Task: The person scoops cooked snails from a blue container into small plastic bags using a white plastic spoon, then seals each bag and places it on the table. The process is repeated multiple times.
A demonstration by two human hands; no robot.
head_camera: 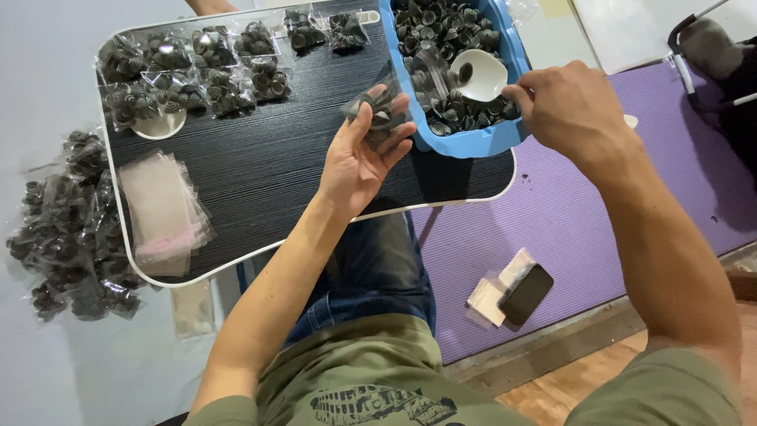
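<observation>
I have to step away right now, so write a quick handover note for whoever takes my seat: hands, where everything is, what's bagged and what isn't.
Left hand: holds a small clear plastic bag, partly filled with dark ridged round caps, over the black lap tray.
Right hand: grips the handle of a white scoop resting in the blue plastic bin of loose caps.
Done: filled bags in rows at the tray's far left, plus a heap on the floor beside it.
Left: many loose caps in the bin; a stack of empty clear bags waits on the tray.
</observation>
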